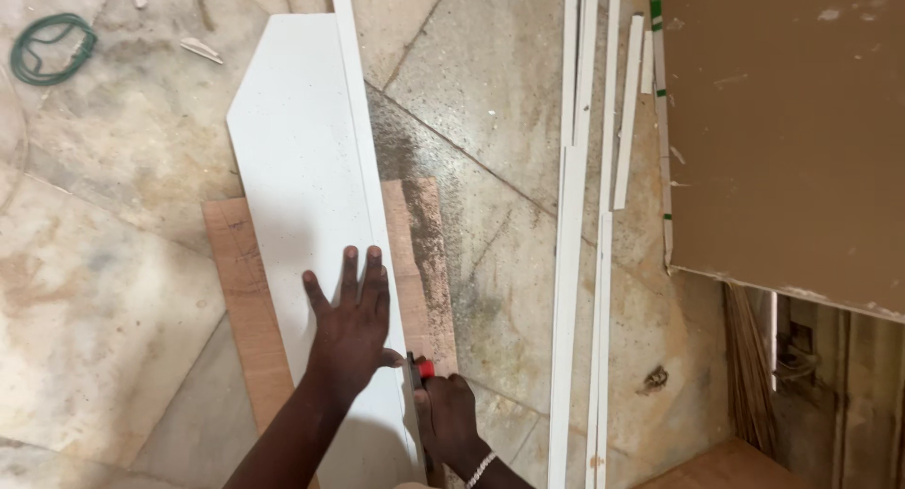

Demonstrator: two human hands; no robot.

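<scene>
A long white board [302, 168] with a cut corner at its far end lies on a brown wooden plank [240, 291] on the floor. My left hand [351, 324] presses flat on the white board, fingers spread. My right hand [448, 414] grips a utility knife with a red part [421, 367] at the board's right edge, close to my left thumb. A thin white edge strip [363, 140] runs along that right edge.
Several long thin white strips [580, 215] lie on the stone tile floor to the right. A large brown board [782, 131] fills the upper right. A coil of green wire [52, 48] lies at the far left. Sawdust covers the plank and nearby tiles.
</scene>
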